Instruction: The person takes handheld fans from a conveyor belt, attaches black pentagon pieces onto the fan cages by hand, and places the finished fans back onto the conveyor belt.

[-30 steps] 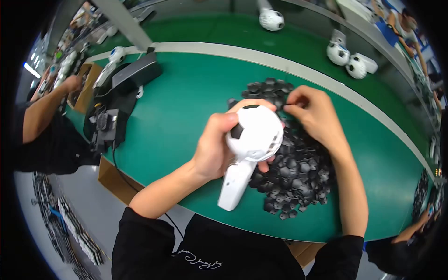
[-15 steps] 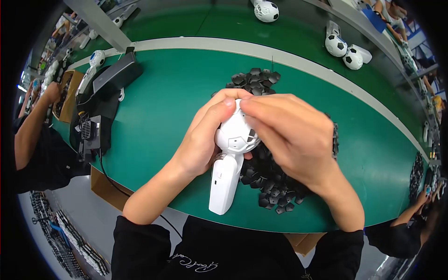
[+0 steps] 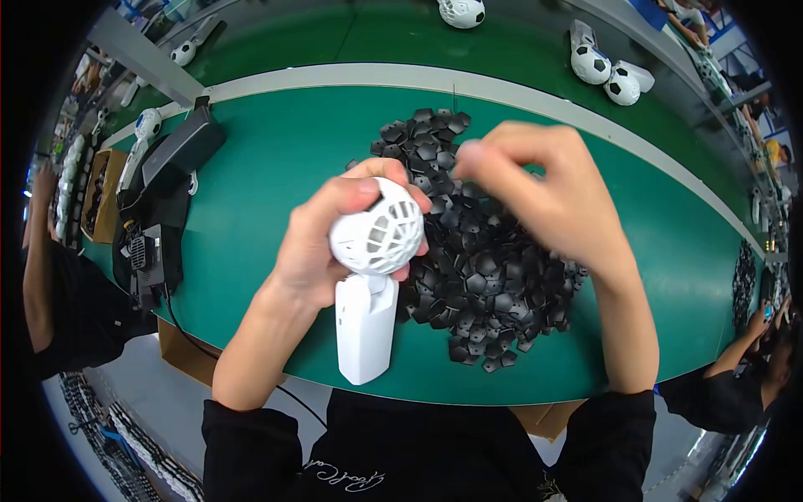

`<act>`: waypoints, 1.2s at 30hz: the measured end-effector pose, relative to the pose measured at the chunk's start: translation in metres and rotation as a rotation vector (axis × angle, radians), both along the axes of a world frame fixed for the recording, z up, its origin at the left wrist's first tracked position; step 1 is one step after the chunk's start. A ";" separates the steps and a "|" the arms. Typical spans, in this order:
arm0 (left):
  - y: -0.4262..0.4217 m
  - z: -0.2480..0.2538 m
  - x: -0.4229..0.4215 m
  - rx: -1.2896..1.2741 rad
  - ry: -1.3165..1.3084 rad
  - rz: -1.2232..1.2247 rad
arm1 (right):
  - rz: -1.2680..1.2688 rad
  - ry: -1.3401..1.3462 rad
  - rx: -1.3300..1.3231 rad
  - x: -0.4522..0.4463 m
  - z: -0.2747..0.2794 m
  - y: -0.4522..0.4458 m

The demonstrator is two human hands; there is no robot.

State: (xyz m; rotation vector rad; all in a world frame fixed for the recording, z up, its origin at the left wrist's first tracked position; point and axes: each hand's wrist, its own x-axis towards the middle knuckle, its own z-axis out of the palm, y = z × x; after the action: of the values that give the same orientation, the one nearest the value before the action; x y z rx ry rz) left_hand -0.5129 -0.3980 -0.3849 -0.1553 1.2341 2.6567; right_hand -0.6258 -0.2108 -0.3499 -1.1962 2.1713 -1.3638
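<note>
My left hand [image 3: 305, 238] is wrapped round the ball-shaped head of a white handheld fan [image 3: 365, 330]. The fan's head has a slotted grille facing right and a football pattern, and its handle points down towards me. Over the heap of small black pentagon pieces [image 3: 493, 289] hovers my right hand [image 3: 556, 197], apart from the fan. Its thumb and forefinger are bent together in a pinch. Motion blurs the fingertips, and whatever may be between them does not show.
At left lie a dark grey box-like device [image 3: 184, 151], a black device with a cable [image 3: 155, 255] and a cardboard box [image 3: 104, 197]. Beyond the pale rail [image 3: 335, 75], more football fans [image 3: 606, 71] lie on a green belt. Other people work at both sides.
My right hand has come off the fan's head and moved over the black pieces. My left hand has shifted the fan left and turned it so the grille shows.
</note>
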 end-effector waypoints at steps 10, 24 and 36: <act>0.001 -0.004 -0.001 0.110 0.015 0.017 | -0.049 0.480 0.147 -0.022 -0.048 -0.004; 0.010 0.004 -0.002 -0.602 0.227 0.375 | -0.012 -0.587 -0.234 0.045 -0.005 -0.020; 0.012 0.007 0.003 -0.852 0.400 0.303 | -0.088 -0.031 -0.371 0.015 -0.016 -0.020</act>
State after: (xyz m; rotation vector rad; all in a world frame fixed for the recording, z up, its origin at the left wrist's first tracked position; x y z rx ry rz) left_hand -0.5103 -0.3865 -0.3782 0.0800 2.5905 2.2387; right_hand -0.6103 -0.2304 -0.3659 -1.2007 2.0277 -1.8702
